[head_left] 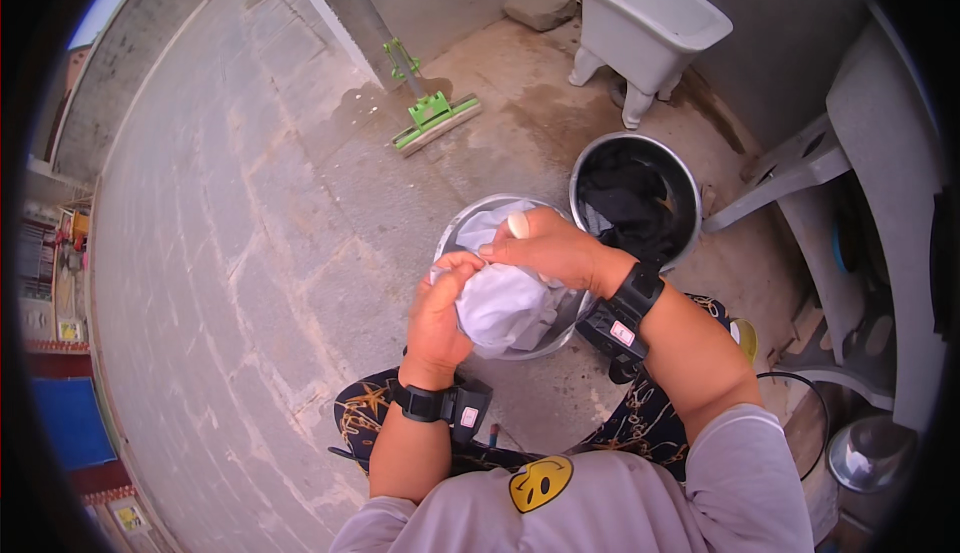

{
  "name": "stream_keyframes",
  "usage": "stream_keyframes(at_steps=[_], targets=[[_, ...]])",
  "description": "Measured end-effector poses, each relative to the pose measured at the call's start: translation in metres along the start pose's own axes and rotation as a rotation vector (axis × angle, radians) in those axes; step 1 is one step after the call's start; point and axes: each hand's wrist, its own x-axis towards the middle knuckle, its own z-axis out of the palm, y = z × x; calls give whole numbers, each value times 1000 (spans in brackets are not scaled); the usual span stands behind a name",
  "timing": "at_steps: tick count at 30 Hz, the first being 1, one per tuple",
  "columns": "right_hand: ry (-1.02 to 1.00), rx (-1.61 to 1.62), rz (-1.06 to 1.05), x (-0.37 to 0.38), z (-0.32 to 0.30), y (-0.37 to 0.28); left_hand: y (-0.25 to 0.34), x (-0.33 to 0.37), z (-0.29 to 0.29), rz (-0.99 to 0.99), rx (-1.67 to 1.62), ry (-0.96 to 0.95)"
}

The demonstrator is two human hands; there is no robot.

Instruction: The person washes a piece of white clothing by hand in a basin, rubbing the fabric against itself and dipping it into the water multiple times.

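- "lavender fabric shirt (640, 498), yellow smiley print (541, 483). labels?"
- "white stickers (622, 332) on black wrist devices (634, 293); left hand (437, 318) and right hand (555, 250) pinch white cloth (500, 308) in a round metal basin (572, 319), grey concrete floor (240, 283)."

No text readable. Small white label (469, 417) with reddish marks on black wrist device (425, 403), just behind left hand (438, 318)'s grip; similar label (622, 333) on black wrist unit (599, 321) behind right hand (555, 250)'s grip. Print too small. Yellow smiley emblem (541, 484) on lilac shirt (640, 493), bodyward of grip.
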Motion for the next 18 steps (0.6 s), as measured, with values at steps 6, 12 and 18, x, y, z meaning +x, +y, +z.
stream_keyframes(at_steps=[6, 12, 18], targets=[[119, 84, 16, 0, -20, 5, 6, 2, -16, -39, -285, 332], [307, -159, -105, 10, -25, 19, 18, -4, -6, 71, -190, 350], [676, -170, -272, 15, -22, 19, 7, -2, -19, 92, -26, 410]])
